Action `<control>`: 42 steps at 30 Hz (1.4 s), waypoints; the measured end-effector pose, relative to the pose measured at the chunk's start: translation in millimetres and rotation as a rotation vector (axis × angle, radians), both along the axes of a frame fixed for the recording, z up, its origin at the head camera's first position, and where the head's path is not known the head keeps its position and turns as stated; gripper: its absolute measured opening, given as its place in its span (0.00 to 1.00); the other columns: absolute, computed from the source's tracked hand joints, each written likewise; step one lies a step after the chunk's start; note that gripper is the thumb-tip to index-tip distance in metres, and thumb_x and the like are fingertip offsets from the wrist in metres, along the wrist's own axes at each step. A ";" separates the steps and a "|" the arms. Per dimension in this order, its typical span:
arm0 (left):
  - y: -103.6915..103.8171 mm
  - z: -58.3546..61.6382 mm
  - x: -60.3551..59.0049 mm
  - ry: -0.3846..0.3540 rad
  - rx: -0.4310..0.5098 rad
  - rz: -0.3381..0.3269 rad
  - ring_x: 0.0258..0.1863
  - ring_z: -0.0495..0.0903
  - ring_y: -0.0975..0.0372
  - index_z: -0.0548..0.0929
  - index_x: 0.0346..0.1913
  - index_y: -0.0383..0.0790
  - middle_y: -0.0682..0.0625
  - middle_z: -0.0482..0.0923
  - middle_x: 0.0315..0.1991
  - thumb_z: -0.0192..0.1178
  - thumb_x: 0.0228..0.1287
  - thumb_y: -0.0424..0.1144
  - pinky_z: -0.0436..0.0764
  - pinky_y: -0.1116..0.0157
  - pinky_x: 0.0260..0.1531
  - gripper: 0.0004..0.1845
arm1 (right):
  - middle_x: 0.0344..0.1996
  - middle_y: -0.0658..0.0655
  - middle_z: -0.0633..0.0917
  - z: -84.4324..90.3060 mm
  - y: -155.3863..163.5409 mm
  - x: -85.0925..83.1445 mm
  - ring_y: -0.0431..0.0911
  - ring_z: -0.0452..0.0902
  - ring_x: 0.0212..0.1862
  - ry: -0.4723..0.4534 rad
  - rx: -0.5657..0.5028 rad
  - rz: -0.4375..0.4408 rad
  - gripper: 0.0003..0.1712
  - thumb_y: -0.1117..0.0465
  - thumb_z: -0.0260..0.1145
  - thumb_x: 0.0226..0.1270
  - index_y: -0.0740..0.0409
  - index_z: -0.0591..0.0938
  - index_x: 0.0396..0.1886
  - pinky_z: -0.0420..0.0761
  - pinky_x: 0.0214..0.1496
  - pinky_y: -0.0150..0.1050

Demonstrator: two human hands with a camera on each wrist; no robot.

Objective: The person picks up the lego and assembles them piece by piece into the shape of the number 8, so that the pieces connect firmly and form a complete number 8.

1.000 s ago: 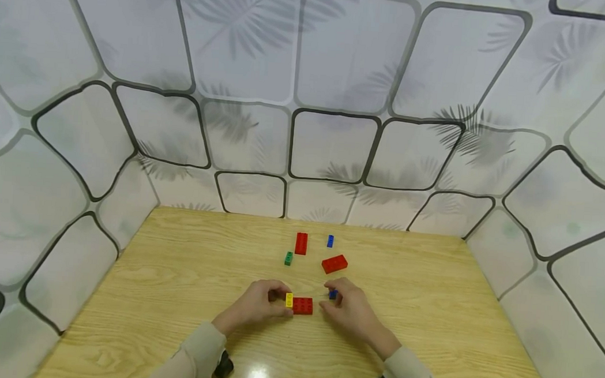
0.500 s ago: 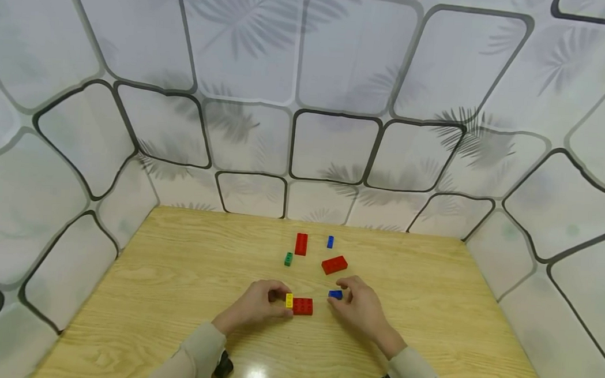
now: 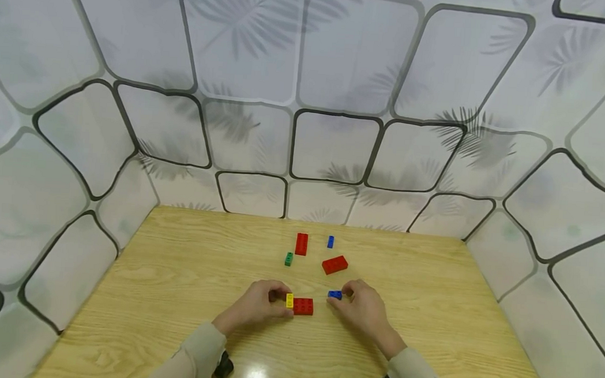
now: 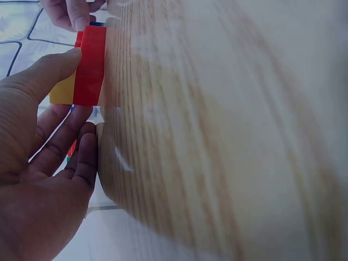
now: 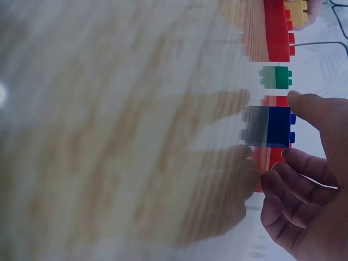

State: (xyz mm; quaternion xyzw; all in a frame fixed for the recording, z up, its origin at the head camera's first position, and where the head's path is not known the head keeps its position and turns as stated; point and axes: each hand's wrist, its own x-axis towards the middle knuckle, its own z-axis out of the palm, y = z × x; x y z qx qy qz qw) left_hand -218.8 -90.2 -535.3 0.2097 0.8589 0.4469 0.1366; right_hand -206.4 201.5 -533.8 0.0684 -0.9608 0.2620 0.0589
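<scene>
In the head view, my left hand [image 3: 260, 305] holds a yellow brick [image 3: 289, 301] at the left end of a red brick [image 3: 303, 306]. The left wrist view shows my thumb across the joint where the yellow brick [image 4: 62, 92] sits on the red one [image 4: 89, 68]. My right hand [image 3: 365, 311] has thumb and index finger at opposite sides of a small blue brick [image 3: 335, 294], to the right of the red one. That blue brick [image 5: 279, 126] stands on the tabletop, studs up, in the right wrist view; the remaining fingers are loosely curled.
Farther back on the wooden table [image 3: 200, 252] lie a red brick [image 3: 301, 244], a small green brick [image 3: 289, 259], another small blue brick [image 3: 330, 241] and a slanted red brick [image 3: 335, 265]. A patterned curtain [image 3: 331, 150] encloses the back and sides.
My right hand has moved slightly right, and the blue brick between its fingers has turned, now showing its studs. My left hand and its bricks have stayed in place.
</scene>
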 end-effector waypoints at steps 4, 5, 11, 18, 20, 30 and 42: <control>0.8 1.3 0.6 -0.003 0.001 -0.002 0.43 0.77 0.61 0.87 0.54 0.43 0.54 0.84 0.45 0.78 0.62 0.46 0.77 0.67 0.45 0.21 | 0.32 0.48 0.83 0.6 -1.5 0.2 0.39 0.72 0.31 0.005 0.012 0.003 0.21 0.43 0.82 0.59 0.54 0.87 0.35 0.75 0.34 0.34; 0.8 1.3 0.7 -0.002 0.001 -0.004 0.43 0.77 0.61 0.87 0.54 0.43 0.54 0.84 0.45 0.78 0.62 0.46 0.77 0.67 0.45 0.21 | 0.31 0.48 0.83 1.0 -1.9 0.3 0.39 0.72 0.30 0.007 0.012 0.005 0.20 0.44 0.82 0.59 0.55 0.87 0.35 0.75 0.34 0.34; 1.6 1.4 0.6 -0.009 0.000 -0.006 0.44 0.78 0.62 0.87 0.55 0.43 0.53 0.85 0.45 0.78 0.62 0.46 0.77 0.68 0.45 0.21 | 0.30 0.47 0.81 1.4 -4.6 0.4 0.39 0.72 0.30 0.006 0.029 0.012 0.20 0.43 0.81 0.60 0.54 0.87 0.35 0.74 0.34 0.33; 2.4 1.0 1.0 0.000 -0.005 -0.015 0.44 0.78 0.61 0.87 0.54 0.43 0.54 0.85 0.45 0.78 0.62 0.46 0.78 0.66 0.45 0.21 | 0.33 0.48 0.84 1.7 -5.8 -0.2 0.38 0.74 0.32 0.012 0.008 0.031 0.18 0.48 0.80 0.61 0.56 0.89 0.39 0.76 0.35 0.34; 2.1 1.1 1.1 0.000 -0.006 -0.012 0.44 0.78 0.62 0.87 0.54 0.43 0.54 0.84 0.45 0.78 0.62 0.47 0.78 0.67 0.45 0.21 | 0.34 0.49 0.85 2.2 -5.8 -0.9 0.38 0.74 0.32 0.009 0.002 0.043 0.18 0.49 0.80 0.62 0.57 0.89 0.42 0.76 0.35 0.34; 0.7 2.2 -0.7 -0.017 -0.009 0.001 0.46 0.78 0.63 0.87 0.55 0.44 0.55 0.84 0.46 0.78 0.62 0.47 0.79 0.66 0.48 0.21 | 0.40 0.50 0.86 2.8 -4.4 -3.7 0.38 0.74 0.36 -0.003 0.034 0.120 0.21 0.55 0.79 0.62 0.62 0.89 0.51 0.78 0.39 0.34; 0.7 2.8 1.4 -0.027 0.009 0.012 0.46 0.79 0.62 0.87 0.55 0.44 0.54 0.85 0.47 0.78 0.62 0.47 0.79 0.67 0.48 0.21 | 0.43 0.53 0.86 2.1 -4.2 -3.9 0.42 0.80 0.40 0.011 0.012 0.165 0.19 0.57 0.79 0.62 0.62 0.88 0.50 0.82 0.44 0.40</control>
